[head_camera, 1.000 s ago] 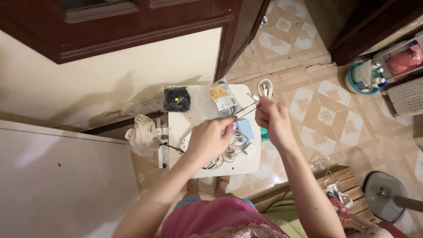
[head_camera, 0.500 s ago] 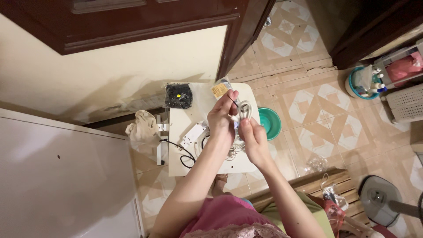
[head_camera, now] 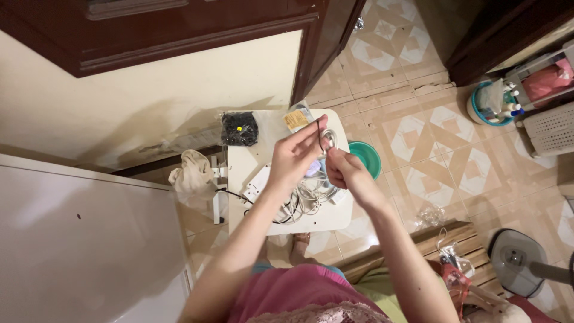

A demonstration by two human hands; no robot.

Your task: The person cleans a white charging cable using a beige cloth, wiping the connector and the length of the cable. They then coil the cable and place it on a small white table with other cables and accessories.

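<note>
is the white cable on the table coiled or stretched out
Coiled: the white cable lies in loose loops on the small white table.

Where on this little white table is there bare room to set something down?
Bare tabletop shows on the white table between the black bag and the white power strip, and along the near edge. The middle and right are crowded with tangled white cables under both hands.

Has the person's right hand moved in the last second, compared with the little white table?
Yes. The right hand has come in from the white table's far right corner toward its middle, meeting the left hand.
</note>
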